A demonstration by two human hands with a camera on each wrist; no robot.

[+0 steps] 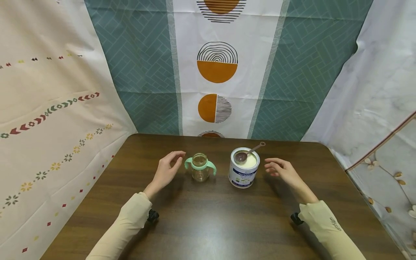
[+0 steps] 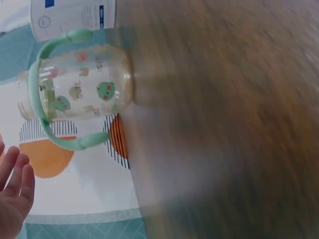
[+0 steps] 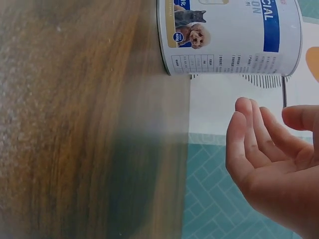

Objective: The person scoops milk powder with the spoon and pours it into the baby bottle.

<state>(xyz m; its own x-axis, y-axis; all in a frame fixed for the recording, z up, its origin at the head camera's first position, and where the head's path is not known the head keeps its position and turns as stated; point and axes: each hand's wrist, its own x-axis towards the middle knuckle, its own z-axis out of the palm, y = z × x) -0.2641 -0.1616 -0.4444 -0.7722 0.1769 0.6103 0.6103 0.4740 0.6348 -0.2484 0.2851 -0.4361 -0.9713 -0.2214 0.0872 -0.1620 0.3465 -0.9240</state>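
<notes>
Hands bracket our work: left hand [image 1: 166, 170] relaxed beside bottle [image 1: 199, 167], right hand [image 1: 283, 171] relaxed beside tin [image 1: 243, 168]; table [image 1: 214, 224] bare nearer us.

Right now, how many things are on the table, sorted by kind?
Bottles: 1, the handled bottle
Cans: 1, the powder can
Spoons: 1, the scoop resting in the can
Total: 3

Cream long sleeves [image 1: 130, 220]; black wrist mounts [image 1: 152, 215]; small logo on right cuff.
</notes>
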